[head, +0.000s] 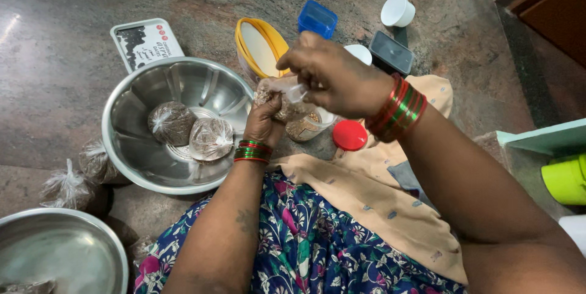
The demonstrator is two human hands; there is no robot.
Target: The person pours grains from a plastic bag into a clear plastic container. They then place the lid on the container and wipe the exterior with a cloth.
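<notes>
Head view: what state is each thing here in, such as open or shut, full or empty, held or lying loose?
Clear packet of brown grain: held by both hands.
Left hand: gripping packet from below.
Right hand: pinching packet's top.
Clear jar: open, partly filled with grain.
Red lid: off, on cloth.
Steel bowl: holds two tied packets.
Yellow-rimmed tub: tipped sideways, empty.

Bare stone floor (pixel 67 74) lay open far left (plenty of room); steel bowl (pixel 177 124), yellow lid (pixel 259 44) and blue box (pixel 317 18) crowded ahead.
</notes>
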